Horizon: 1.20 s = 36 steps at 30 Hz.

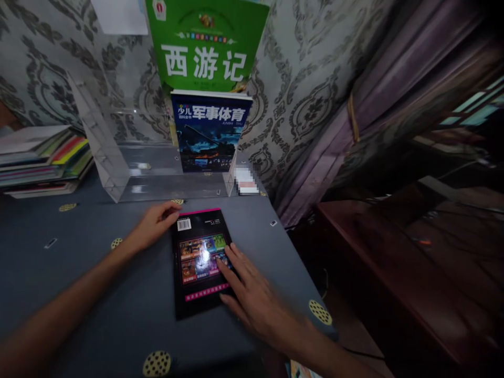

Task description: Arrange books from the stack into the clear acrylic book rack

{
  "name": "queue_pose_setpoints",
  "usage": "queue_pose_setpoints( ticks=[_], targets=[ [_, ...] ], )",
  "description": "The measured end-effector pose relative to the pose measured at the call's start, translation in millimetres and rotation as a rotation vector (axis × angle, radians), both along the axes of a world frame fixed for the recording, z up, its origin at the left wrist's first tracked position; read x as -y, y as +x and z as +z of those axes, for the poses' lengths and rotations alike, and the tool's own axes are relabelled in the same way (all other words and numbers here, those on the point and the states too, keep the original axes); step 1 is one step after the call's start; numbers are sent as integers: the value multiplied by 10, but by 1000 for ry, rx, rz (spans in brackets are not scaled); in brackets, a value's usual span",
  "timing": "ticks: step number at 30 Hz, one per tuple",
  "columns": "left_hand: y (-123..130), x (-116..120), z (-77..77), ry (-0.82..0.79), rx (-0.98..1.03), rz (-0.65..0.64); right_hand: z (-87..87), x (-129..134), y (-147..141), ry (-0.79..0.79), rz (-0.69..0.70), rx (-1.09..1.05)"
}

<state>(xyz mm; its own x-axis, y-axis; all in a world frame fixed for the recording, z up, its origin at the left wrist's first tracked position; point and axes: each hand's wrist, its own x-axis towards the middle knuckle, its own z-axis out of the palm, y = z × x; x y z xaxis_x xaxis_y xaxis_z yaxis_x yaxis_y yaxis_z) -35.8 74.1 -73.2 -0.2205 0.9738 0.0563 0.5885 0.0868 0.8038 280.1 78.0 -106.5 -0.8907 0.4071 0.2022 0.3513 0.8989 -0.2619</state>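
Note:
A black paperback book (200, 257) lies flat on the blue-grey tablecloth (106, 299), its back cover up, with a pink top edge, a barcode and a panel of small colour pictures. My left hand (155, 226) is at the book's top left corner, its fingers curled against the edge. I cannot tell whether they pinch the book. My right hand (254, 296) rests over the lower right part of the cover, with its fingers spread and the fingertips on the pictures.
A clear acrylic stand (126, 173) at the back holds an upright blue book (208, 131) and a green book (205, 52). A stack of books (43, 163) lies at the left. The table's right edge drops to dark wooden furniture (394, 262). A purple curtain (315, 131) hangs beside it.

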Motion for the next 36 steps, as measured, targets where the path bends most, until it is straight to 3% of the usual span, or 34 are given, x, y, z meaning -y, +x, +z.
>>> queue_pose_setpoints(
  ticks=[5, 11, 17, 21, 25, 27, 30, 33, 36],
  targets=[
    [-90, 9, 106, -119, 454, 68, 103, 2, -39, -74, 48, 55],
    [-79, 95, 264, -354, 693, -144, 173, -1, -137, -113, 151, 103],
    [-170, 97, 268, -368, 822, -164, 175, -60, -148, -150, 172, 76],
    [-202, 96, 230, -369, 792, -188, 109, -156, -130, -203, 176, -63],
    [-195, 126, 252, -352, 634, -230, 142, -259, -141, -366, 159, -367],
    [-182, 146, 297, -333, 539, -273, 244, -305, -155, -481, 97, -517],
    [-179, 171, 373, -289, 409, -351, 474, -372, -196, -634, -106, -619],
    [-208, 188, 397, -256, 361, -412, 697, -447, -283, -683, -263, -700],
    [-223, 204, 361, -220, 424, -362, 852, -542, -410, -691, -339, -860]
  ],
)
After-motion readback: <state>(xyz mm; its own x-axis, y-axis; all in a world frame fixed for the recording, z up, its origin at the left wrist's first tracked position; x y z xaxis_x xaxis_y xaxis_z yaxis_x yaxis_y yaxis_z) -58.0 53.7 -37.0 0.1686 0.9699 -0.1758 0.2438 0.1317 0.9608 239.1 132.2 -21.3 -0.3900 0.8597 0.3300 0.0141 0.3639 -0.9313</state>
